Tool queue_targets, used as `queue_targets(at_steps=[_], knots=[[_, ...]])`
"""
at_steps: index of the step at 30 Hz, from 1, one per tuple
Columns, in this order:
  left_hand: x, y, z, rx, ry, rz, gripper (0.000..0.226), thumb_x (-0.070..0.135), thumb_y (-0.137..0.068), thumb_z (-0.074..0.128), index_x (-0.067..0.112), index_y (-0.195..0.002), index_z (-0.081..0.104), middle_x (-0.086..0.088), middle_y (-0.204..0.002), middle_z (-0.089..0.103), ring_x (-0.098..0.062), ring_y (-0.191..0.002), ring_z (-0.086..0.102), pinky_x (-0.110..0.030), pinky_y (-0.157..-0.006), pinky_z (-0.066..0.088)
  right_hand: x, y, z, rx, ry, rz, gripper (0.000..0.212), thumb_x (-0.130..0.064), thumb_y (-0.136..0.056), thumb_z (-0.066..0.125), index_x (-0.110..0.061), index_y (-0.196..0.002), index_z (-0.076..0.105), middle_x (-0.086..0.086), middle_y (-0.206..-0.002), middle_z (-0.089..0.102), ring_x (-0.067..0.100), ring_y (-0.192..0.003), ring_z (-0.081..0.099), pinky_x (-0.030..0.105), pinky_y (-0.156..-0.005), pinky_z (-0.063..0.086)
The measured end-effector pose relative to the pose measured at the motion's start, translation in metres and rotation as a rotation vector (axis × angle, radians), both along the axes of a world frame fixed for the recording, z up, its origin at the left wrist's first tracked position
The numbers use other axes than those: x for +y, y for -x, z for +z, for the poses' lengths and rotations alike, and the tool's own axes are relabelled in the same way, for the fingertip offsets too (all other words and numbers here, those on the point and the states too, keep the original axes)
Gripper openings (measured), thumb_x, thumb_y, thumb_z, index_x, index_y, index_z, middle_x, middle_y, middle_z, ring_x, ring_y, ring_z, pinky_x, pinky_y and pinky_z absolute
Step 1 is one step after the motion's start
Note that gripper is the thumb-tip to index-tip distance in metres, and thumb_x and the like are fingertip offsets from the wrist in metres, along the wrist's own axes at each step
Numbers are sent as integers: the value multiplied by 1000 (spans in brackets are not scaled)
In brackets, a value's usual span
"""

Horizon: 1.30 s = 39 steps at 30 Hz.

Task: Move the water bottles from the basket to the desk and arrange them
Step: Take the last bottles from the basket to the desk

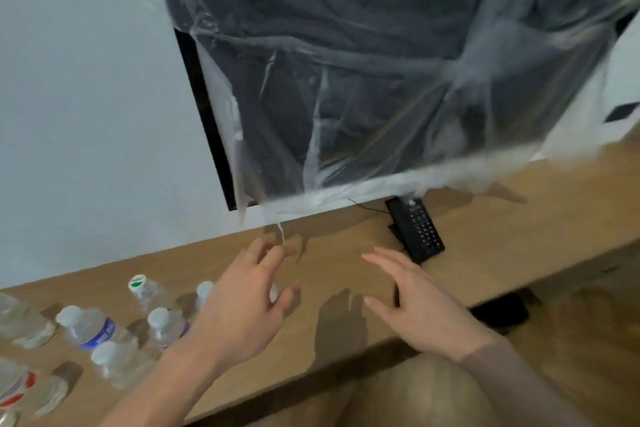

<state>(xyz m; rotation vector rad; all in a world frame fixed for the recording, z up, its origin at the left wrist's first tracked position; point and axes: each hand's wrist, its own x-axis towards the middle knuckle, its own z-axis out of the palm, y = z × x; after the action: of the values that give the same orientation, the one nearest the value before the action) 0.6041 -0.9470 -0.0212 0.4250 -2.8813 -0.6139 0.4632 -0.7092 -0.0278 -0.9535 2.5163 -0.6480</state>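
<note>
Both hands were over the wooden desk [346,236], neither holding anything. L hand [239,302]: fingers spread and loosely bent, hovering above the right end of the bottle group, partly hiding one bottle w/ white cap [204,289]. R hand [419,305]: fingers straight and apart, palm down, near desk's front edge, just left of a black remote [417,229].

Water bottles stood upright on desk's left part, close together in rough rows: one w/ green-marked cap [138,284] toward the wall; one w/ blue label [90,328] mid-group; another clear one [164,324] beside the L wrist; one more [110,362] nearer the front edge. At far left, a bottle w/ red label [15,386] and another clear one [20,321], both cut by the frame. Basket not in view.

Behind the desk: dark TV screen wrapped in clear plastic sheet [381,80] on a pale wall [86,114]. Thin cable ran along the desk by the remote. View blurred; labels unreadable.
</note>
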Motion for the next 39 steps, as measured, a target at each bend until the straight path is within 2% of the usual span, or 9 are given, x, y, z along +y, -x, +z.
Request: queue_targets(at_steps=[5,9,14,16,21,25,30,34,39], knots=[[85,61,12,17,94,-217,56,58,-98,55,43,-150,38,17,-154,31,-7,-137,41,-28,-115,42,114,5,22,82,17,-204,71,-54,-101,61,-49,-162,24,-26,-170,12,3,-156,18,28,-128,21],[175,102,33,45,134,-383,58,56,-98,57,41,-150,39,15,-162,22,-10,-146,33,-31,-122,34,213,3,39,131,-8,-346,73,-54,-103,58,-46,-164,19,-19,-173,11,9,-160,10,29,-129,14],[290,139,49,89,156,-558,62,59,-97,55,40,-153,36,12,-169,11,-17,-155,20,-41,-126,27,330,-12,58,169,-24,-514,77,-52,-103,59,-42,-166,17,-16,-175,8,15,-162,10,38,-131,20],[333,150,55,95,147,-626,62,58,-98,55,42,-154,35,15,-170,6,-16,-156,14,-40,-128,21,371,-21,64,168,-19,-596,77,-51,-103,60,-42,-166,17,-17,-174,8,14,-162,10,39,-131,22],[436,178,69,133,184,-817,65,63,-96,50,40,-155,35,14,-171,5,-18,-157,16,-48,-126,28,464,-43,66,226,-16,-774,78,-56,-101,61,-48,-164,16,-18,-175,7,17,-162,12,40,-128,24],[513,190,79,107,229,-889,64,59,-100,53,41,-158,31,12,-173,1,-17,-158,13,-41,-126,22,521,-59,68,243,-14,-911,78,-57,-100,60,-49,-163,16,-18,-175,5,17,-162,9,40,-128,21],[584,221,78,67,217,-1005,67,59,-100,52,38,-159,29,10,-172,0,-19,-159,6,-45,-130,15,577,-59,70,210,-66,-1044,76,-62,-101,55,-49,-164,14,-18,-175,2,20,-163,5,43,-130,17],[628,257,73,60,204,-1074,68,60,-100,51,38,-160,27,11,-173,-2,-17,-159,3,-44,-130,14,614,-33,69,167,-88,-1095,79,-65,-99,54,-49,-164,12,-19,-175,-1,18,-163,4,44,-130,18],[666,332,64,39,189,-1060,68,62,-99,52,40,-159,29,12,-173,1,-16,-159,7,-42,-127,20,648,43,63,166,-67,-1109,78,-62,-99,57,-47,-164,18,-16,-176,4,20,-163,9,46,-130,24]])
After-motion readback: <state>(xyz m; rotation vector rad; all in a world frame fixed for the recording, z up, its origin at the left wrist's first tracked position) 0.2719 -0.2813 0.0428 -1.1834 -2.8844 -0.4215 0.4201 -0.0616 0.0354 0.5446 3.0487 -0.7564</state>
